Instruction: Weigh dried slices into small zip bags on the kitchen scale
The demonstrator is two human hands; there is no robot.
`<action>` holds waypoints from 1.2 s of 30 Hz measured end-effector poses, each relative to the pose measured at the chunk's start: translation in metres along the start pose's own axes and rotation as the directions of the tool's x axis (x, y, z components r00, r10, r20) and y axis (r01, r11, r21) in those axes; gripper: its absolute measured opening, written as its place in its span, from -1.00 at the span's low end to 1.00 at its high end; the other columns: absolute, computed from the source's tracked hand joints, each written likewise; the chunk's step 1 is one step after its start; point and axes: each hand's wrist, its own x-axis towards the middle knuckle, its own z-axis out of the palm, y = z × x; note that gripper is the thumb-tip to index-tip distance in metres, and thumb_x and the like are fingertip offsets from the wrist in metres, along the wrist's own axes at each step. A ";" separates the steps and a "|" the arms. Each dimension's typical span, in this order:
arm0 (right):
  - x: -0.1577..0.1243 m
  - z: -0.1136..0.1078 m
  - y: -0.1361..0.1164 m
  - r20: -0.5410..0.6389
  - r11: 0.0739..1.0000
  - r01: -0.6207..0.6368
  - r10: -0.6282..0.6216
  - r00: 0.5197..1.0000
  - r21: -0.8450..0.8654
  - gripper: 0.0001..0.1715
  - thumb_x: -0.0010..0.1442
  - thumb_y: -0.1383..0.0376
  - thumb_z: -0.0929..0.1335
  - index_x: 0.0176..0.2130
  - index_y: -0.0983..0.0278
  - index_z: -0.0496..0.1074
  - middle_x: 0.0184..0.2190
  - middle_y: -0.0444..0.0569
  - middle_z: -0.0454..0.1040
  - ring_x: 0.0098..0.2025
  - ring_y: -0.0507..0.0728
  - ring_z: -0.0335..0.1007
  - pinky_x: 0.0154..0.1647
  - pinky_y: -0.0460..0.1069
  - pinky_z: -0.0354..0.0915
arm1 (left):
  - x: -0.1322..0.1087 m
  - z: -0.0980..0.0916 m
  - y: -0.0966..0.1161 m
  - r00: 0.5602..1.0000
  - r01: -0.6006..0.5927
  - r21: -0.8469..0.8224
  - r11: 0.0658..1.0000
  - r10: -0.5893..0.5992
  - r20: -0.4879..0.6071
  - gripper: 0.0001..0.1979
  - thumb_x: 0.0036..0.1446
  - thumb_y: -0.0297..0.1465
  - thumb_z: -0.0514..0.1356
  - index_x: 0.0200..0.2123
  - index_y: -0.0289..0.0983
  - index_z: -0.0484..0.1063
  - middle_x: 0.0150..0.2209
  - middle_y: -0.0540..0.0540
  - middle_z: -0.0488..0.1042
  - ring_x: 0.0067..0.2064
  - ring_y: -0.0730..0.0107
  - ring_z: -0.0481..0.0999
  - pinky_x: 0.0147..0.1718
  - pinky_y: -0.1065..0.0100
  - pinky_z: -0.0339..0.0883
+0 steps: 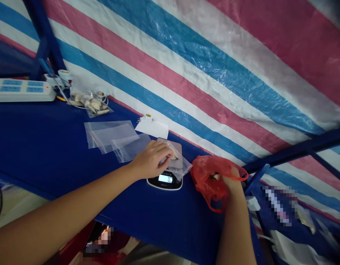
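My left hand (154, 159) is over a kitchen scale (164, 185), its curled fingers pinching the edge of a clear zip bag (183, 168). That bag lies on the weighing plate with a pale piece (174, 154) in it, partly behind my fingers. The scale's display is lit and seems to read 7.6. To the right, my right hand (227, 179) reaches into a red plastic bag (203, 173); its fingers are mostly hidden there, near small pale and dark pieces. Several flat clear zip bags (111, 134) overlap on the blue table, left of the scale.
A filled clear bag (94, 105) with pale and dark pieces lies near a white power strip (23, 90). White paper (153, 129) with a plug on it is behind the scale. A striped tarp (170, 70) walls the back. Blue metal bars (297, 149) stand at the right.
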 end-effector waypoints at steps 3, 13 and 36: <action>-0.001 -0.001 0.000 -0.048 0.997 -0.048 0.051 0.998 0.057 -0.62 -0.01 0.05 0.34 -0.31 0.25 0.53 -0.24 0.17 0.63 -0.18 0.37 0.55 -0.16 0.19 0.45 | 0.000 0.000 0.000 1.000 -0.005 -0.001 1.000 0.005 -0.004 -0.92 0.28 -0.52 0.07 -0.25 -0.25 0.30 -0.31 -0.01 0.45 -0.19 0.31 0.43 -0.23 0.24 0.12; -0.018 -0.020 -0.020 0.129 0.960 -0.163 0.136 0.982 0.230 -0.70 0.06 0.03 0.41 -0.46 0.20 0.44 -0.60 -0.07 0.44 -0.57 0.12 0.30 -0.57 0.00 0.24 | -0.001 0.001 -0.001 1.000 -0.002 -0.015 1.000 0.002 -0.016 -0.92 0.26 -0.54 0.08 -0.25 -0.25 0.30 -0.30 0.00 0.44 -0.20 0.32 0.42 -0.22 0.25 0.12; -0.038 -0.011 -0.066 0.637 0.810 -0.327 -0.074 0.767 0.487 -0.52 0.09 0.06 0.57 -0.05 0.22 0.61 -0.16 0.05 0.66 -0.18 0.17 0.62 -0.18 0.01 0.54 | -0.001 -0.003 -0.005 0.997 0.046 0.019 0.999 -0.045 -0.067 -0.94 0.27 -0.51 0.10 -0.22 -0.25 0.32 -0.29 -0.04 0.45 -0.19 0.29 0.43 -0.20 0.23 0.19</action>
